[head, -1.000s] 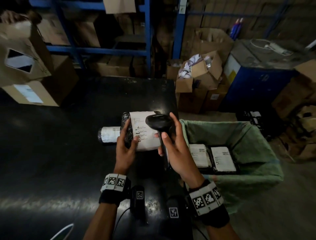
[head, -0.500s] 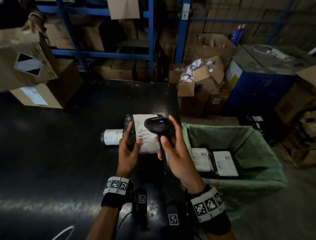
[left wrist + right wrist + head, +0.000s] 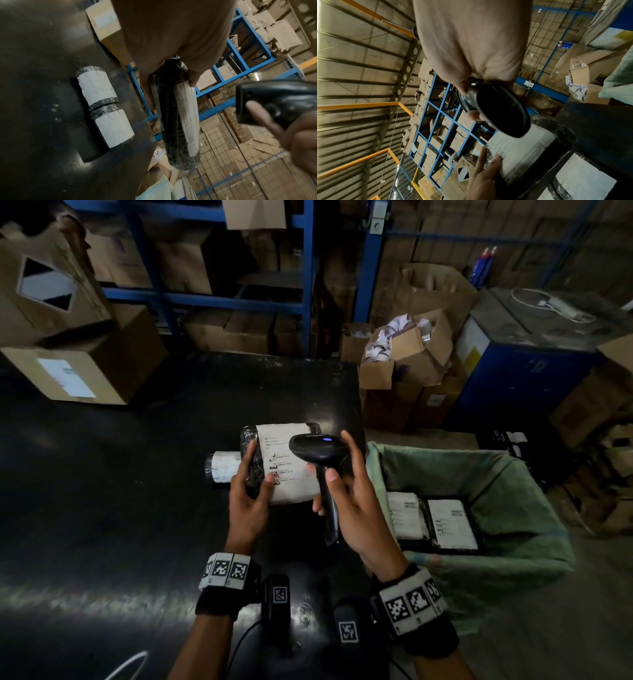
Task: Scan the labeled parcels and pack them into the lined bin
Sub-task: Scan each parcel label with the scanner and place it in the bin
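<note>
A dim warehouse of blue racking surrounds the glossy black worktop (image 3: 102, 508) and green-lined bin (image 3: 513, 508). The left hand (image 3: 248, 508) grips the black-wrapped, white-labelled parcel (image 3: 291, 474) above the worktop; the right hand (image 3: 356, 501) grips the black handheld scanner (image 3: 317, 448). Keep the label flat and steady, facing the scanner.

Held parcel (image 3: 284, 463): crinkly black plastic wrap, matt white paper label.
Barcode scanner (image 3: 317, 448): glossy black plastic, smooth.
Table (image 3: 102, 491): dark, shiny top.
Bin liner (image 3: 507, 494): green woven cloth, matt.
Boxes (image 3: 85, 371): brown cardboard, dull.
Shelving (image 3: 308, 268): blue painted metal.
</note>
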